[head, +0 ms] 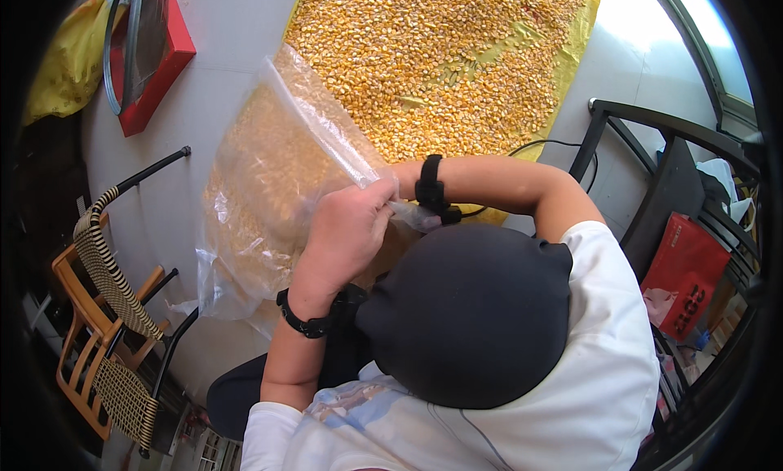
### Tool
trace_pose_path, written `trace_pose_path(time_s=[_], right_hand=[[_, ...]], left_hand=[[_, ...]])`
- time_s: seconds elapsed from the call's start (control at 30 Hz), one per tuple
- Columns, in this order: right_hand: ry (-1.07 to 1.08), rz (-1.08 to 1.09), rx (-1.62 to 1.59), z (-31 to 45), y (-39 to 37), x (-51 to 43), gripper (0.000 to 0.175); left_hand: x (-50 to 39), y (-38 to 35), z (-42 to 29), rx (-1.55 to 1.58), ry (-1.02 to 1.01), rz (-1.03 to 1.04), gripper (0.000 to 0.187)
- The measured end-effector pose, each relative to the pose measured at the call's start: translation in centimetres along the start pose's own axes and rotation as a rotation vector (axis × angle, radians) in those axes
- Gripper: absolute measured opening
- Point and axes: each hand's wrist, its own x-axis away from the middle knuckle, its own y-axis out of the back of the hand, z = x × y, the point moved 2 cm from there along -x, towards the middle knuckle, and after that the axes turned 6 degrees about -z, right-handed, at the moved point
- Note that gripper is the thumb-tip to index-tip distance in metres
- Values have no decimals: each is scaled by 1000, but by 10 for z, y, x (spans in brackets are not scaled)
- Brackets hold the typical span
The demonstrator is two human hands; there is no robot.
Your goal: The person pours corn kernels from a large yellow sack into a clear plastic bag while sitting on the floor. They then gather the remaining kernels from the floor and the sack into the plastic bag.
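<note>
My left hand point(350, 226) is closed around the gathered edge of a large clear plastic bag point(263, 183). A folded strip of its plastic runs from my fist up to the left, and a twisted end sticks out to the right below it. Corn kernels show blurred through the bag. My right forearm point(489, 180) reaches across from the right with its wrist close by my left fist. Behind that fist and the plastic my right hand is hidden. Loose yellow corn kernels point(428, 73) lie spread over a yellow sheet point(572, 79) just beyond both hands.
At left stand a black metal-framed chair with a woven seat point(125, 394) and a wooden chair point(85, 287). A red box point(177, 55) sits at upper left. On the right is a black-framed rack point(664, 183) holding a red bag point(685, 275); a thin black cable point(550, 142) crosses the sheet.
</note>
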Motion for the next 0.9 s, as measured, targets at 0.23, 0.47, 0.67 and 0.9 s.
trace_pose_path(time_s=[0.23,0.47,0.67,0.9], right_hand=[[333,-475,724,117,129,9,17],[502,-1684,1346,173,379,152,36],[154,-1710,1361,139,434,168,56],[487,-1167,1177,159,308,77,54]], left_hand=[[-1,10,14,-79,83,-14,7],[-9,6,12,-29,119,7,11],[-20,5,14,-45,111,78,9],[-17,13,15,-79,181,112,10]])
